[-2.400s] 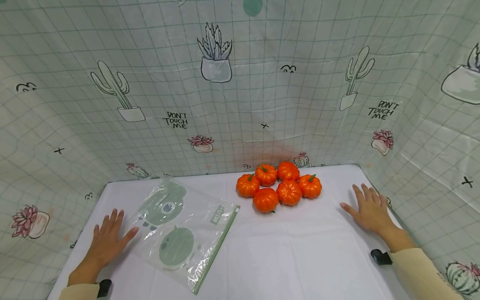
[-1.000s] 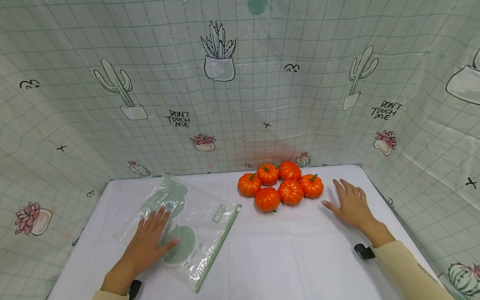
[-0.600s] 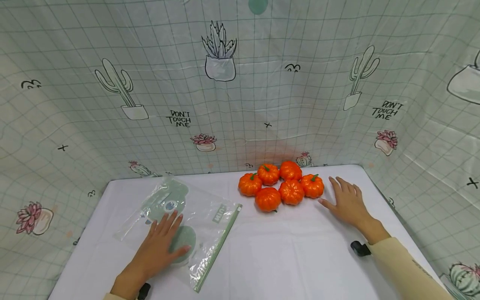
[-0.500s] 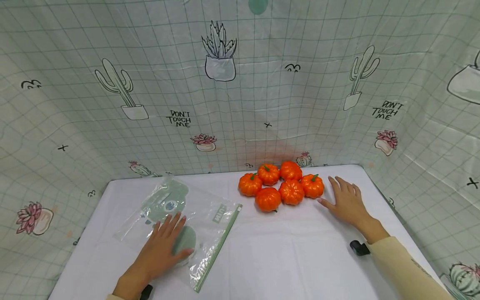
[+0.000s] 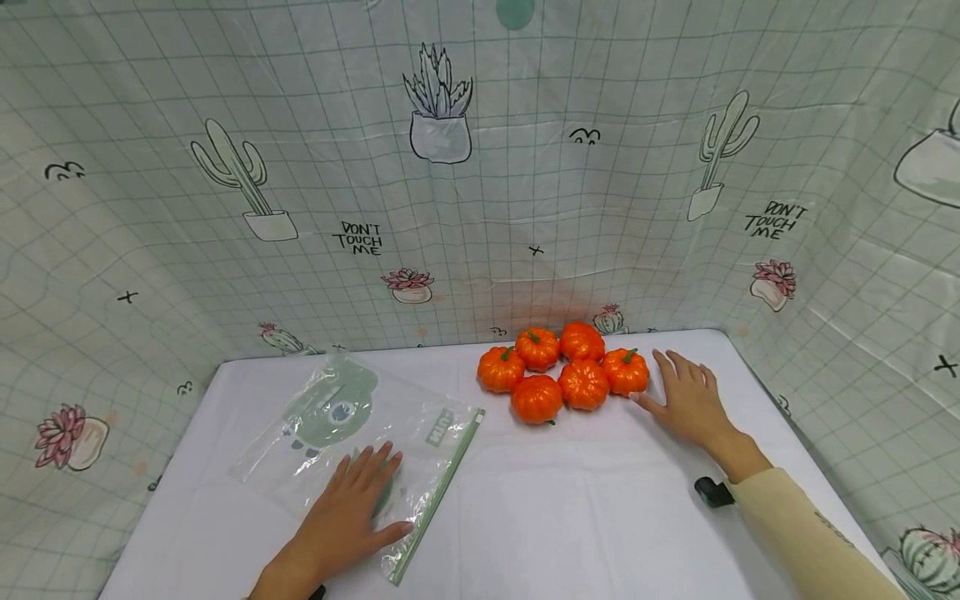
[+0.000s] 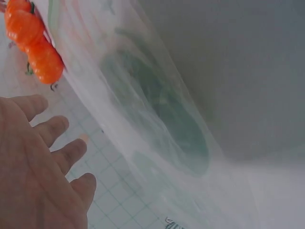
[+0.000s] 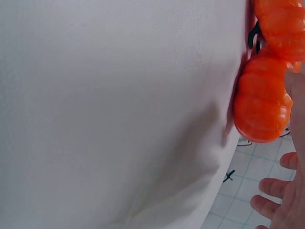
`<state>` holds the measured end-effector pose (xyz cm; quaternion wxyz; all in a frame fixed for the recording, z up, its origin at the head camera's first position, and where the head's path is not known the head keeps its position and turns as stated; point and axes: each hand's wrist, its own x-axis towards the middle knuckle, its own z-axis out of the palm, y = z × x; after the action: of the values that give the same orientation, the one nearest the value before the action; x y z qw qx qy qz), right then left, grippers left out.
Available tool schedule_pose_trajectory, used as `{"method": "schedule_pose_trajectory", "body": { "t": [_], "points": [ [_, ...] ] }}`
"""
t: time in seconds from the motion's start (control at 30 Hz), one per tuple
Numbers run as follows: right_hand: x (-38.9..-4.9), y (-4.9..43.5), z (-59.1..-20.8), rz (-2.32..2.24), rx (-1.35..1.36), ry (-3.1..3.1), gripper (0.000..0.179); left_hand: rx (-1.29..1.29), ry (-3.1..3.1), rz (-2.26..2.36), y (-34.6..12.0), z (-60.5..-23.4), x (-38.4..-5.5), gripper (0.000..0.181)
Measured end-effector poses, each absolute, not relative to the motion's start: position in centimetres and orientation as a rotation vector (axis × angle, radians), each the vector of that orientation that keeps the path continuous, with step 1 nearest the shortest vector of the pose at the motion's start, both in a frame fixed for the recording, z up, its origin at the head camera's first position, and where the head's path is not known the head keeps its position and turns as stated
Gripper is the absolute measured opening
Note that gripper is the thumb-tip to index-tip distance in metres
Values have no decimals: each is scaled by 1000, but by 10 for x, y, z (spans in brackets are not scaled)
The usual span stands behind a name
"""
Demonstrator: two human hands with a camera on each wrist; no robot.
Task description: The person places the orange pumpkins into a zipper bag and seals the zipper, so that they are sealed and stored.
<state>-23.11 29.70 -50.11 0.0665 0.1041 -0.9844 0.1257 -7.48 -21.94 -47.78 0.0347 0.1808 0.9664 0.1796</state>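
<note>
A clear zip bag (image 5: 420, 454) with green animal prints and a green slider strip lies flat on the left of the table. My left hand (image 5: 341, 521) is spread over its lower part, palm down, thumb beside the green strip and hiding one print. In the left wrist view the fingers (image 6: 71, 152) hold nothing. Several small orange pumpkins (image 5: 583, 385) sit in a cluster at the back centre. My right hand (image 5: 690, 400) is just right of them, fingers spread, thumb tip close to the rightmost pumpkin (image 5: 625, 372), its palm free of any object.
A white cloth covers the table (image 5: 570, 508). Behind and at both sides hangs a grid-patterned curtain (image 5: 495, 192) with cactus drawings, its back part meeting the table's far edge just behind the pumpkins.
My left hand has moved right from the table's left side, over the bag towards its slider strip. The right hand has moved left, nearer the pumpkins. Bag and pumpkins stay put.
</note>
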Motion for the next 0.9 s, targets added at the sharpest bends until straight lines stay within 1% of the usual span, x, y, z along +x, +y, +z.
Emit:
{"method": "schedule_pose_trajectory", "body": {
  "t": [0.47, 0.67, 0.9],
  "points": [
    [-237, 292, -503, 398, 318, -2969, 90, 638, 2952, 422, -201, -484, -63, 94],
    [-240, 289, -503, 425, 359, -2932, 90, 678, 2940, 413, -196, -488, -60, 95],
    [-245, 286, -505, 431, 380, -2933, 91, 673, 2949, 367, -192, -493, -58, 96]
  ]
}}
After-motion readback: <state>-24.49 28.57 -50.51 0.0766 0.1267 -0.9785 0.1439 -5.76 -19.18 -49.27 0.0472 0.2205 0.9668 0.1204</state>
